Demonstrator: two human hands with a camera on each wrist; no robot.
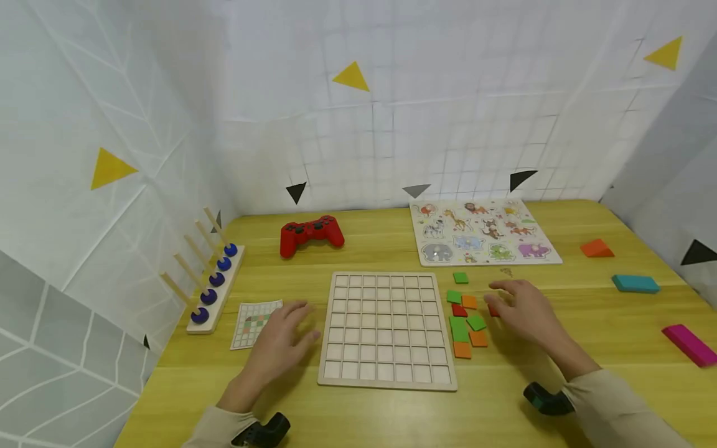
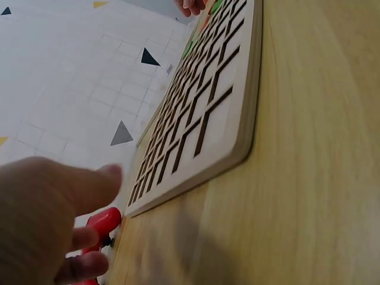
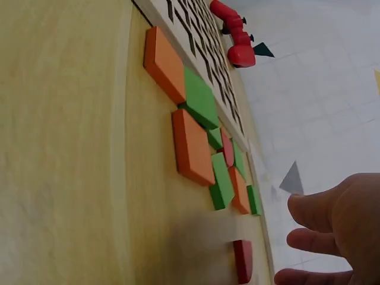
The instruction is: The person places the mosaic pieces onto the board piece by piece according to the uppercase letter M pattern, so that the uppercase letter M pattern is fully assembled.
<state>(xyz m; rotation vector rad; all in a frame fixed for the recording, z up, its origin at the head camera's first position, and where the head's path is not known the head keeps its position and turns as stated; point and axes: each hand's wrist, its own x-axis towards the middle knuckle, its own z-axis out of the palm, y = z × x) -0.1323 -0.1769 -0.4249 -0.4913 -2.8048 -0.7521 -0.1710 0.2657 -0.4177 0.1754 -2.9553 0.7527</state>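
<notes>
1. Left hand resting flat on the wooden table, fingers relaxed and spread, holding nothing; just left of the grid board, fingertips over the near-right corner of the pattern card.
2. Right hand low over the table to the right of the board, fingers loosely extended, gripping nothing; fingertips right by a red tile, contact impossible to tell.
3. Between right hand and board, a cluster of green, orange and red tiles, lying flat and partly touching; one green tile apart on the far side.
4. Grid board flat in the middle of the table, all cells bare.
5. Far left, a wooden peg rack with blue beads at the base of its slanted rods; far centre, a red game controller; far right, an animal puzzle board.
6. At the right edge, well apart: an orange wedge, a teal block, a magenta block.
7. White gridded sheets walling the table on three sides, marked with yellow, black and grey triangles.
</notes>
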